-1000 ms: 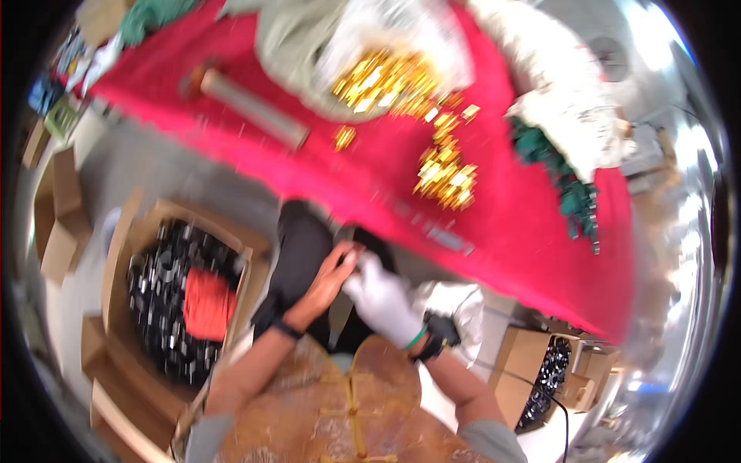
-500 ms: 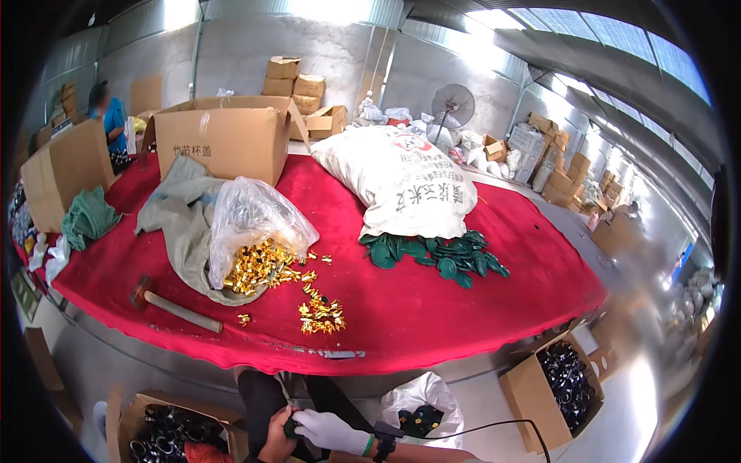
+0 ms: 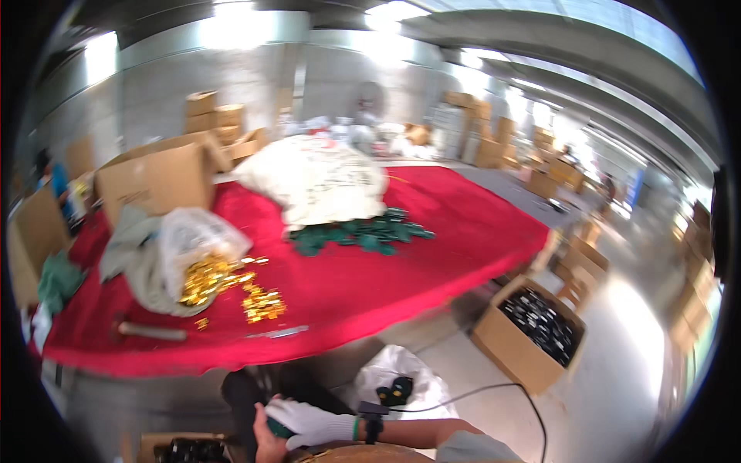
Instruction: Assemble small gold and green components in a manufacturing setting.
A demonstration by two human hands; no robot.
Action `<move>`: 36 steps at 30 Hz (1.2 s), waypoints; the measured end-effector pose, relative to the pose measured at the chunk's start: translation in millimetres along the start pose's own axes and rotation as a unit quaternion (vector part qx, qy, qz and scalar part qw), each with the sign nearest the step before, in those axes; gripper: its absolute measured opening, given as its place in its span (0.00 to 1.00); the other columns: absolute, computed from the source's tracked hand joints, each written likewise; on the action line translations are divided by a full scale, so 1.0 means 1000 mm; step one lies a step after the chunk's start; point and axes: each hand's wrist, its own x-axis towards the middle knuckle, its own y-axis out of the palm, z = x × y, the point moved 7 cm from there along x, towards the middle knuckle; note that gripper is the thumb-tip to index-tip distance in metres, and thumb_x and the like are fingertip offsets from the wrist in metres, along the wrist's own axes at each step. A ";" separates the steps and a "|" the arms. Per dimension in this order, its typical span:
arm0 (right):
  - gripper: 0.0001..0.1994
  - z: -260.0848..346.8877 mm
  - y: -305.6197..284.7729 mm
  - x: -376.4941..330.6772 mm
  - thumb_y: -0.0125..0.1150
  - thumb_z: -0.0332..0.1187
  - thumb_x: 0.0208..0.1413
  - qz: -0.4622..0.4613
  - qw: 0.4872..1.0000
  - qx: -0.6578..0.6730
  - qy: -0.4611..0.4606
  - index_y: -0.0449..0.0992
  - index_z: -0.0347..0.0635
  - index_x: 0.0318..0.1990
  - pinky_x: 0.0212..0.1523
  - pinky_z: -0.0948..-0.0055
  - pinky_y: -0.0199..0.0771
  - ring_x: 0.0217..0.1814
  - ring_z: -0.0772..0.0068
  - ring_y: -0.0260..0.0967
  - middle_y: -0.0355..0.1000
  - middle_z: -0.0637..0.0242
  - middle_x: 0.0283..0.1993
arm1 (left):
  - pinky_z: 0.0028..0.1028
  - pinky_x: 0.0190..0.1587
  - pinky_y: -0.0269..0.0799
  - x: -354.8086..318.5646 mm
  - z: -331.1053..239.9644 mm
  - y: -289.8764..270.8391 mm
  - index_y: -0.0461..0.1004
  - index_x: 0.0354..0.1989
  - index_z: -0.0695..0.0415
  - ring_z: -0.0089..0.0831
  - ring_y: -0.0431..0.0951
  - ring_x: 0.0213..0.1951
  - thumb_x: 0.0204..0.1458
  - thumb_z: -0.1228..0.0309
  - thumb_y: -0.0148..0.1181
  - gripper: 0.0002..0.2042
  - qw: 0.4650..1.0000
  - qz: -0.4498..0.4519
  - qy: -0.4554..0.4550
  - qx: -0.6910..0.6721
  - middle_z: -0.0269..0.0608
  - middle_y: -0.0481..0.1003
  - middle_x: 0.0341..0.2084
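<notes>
Low in front of me, my left hand (image 3: 268, 441), bare, is closed on a dark green round piece (image 3: 278, 427). My right hand (image 3: 315, 421), in a white knitted glove with a green cuff, lies over the same piece, its fingers bent against it. Blur and the glove hide the piece's exact form. Across the red-covered table (image 3: 370, 309), flat dark green discs (image 3: 363, 234) spill from a white woven sack (image 3: 309, 181). Small shiny gold pieces (image 3: 204, 279) spill from a clear plastic bag (image 3: 199, 235). A hammer (image 3: 154, 332) lies near the front left edge.
On the floor, a white bag (image 3: 409, 378) holds dark green pieces. A carton (image 3: 494, 339) of black parts stands right of it; another carton (image 3: 147, 447) is at lower left. A black cable (image 3: 494, 386) runs from my right wrist. A person (image 3: 58, 181) stands far left.
My view has swung right, so the table and its goods appear further left and blurred. Both hands stay together around the green piece; the gloved hand now covers more of it.
</notes>
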 end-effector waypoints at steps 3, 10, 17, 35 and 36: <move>0.40 -0.001 0.008 -0.009 0.68 0.38 0.47 -0.020 0.997 0.055 -0.049 0.60 0.34 0.68 0.62 0.49 0.70 0.65 0.36 0.65 0.65 0.40 0.62 | 0.45 0.64 0.69 -0.043 -0.014 0.026 0.69 0.65 0.58 0.44 0.75 0.59 0.66 0.54 0.49 0.25 0.978 0.029 0.090 0.188 0.48 0.76 0.56; 0.23 0.052 -0.050 -0.047 0.72 0.43 0.38 -0.205 0.967 -0.021 -0.151 0.75 0.37 0.39 0.47 0.48 0.71 0.43 0.40 0.72 0.74 0.47 0.38 | 0.36 0.64 0.68 -0.071 -0.011 0.084 0.64 0.68 0.67 0.37 0.72 0.60 0.52 0.76 0.65 0.32 0.953 0.043 0.066 0.292 0.51 0.74 0.59; 0.21 0.044 -0.038 -0.057 0.73 0.43 0.40 -0.164 0.976 -0.015 -0.144 0.76 0.38 0.37 0.41 0.49 0.72 0.39 0.41 0.72 0.74 0.48 0.36 | 0.35 0.64 0.68 -0.082 -0.006 0.081 0.64 0.69 0.67 0.39 0.73 0.59 0.51 0.74 0.66 0.34 0.892 0.079 0.108 0.432 0.52 0.73 0.59; 0.37 0.046 -0.083 -0.030 0.70 0.40 0.40 -0.164 0.981 -0.022 -0.097 0.70 0.37 0.61 0.62 0.50 0.66 0.58 0.44 0.69 0.72 0.46 0.55 | 0.43 0.73 0.56 -0.014 0.005 0.040 0.57 0.74 0.52 0.40 0.61 0.71 0.71 0.45 0.42 0.31 0.980 0.070 -0.108 0.149 0.42 0.61 0.71; 0.37 0.050 -0.089 -0.028 0.70 0.40 0.40 -0.166 0.981 -0.022 -0.093 0.70 0.37 0.61 0.62 0.50 0.66 0.58 0.44 0.69 0.72 0.46 0.55 | 0.45 0.74 0.56 -0.012 0.002 0.043 0.57 0.75 0.49 0.40 0.60 0.72 0.71 0.41 0.35 0.32 0.978 0.055 -0.127 0.156 0.38 0.60 0.72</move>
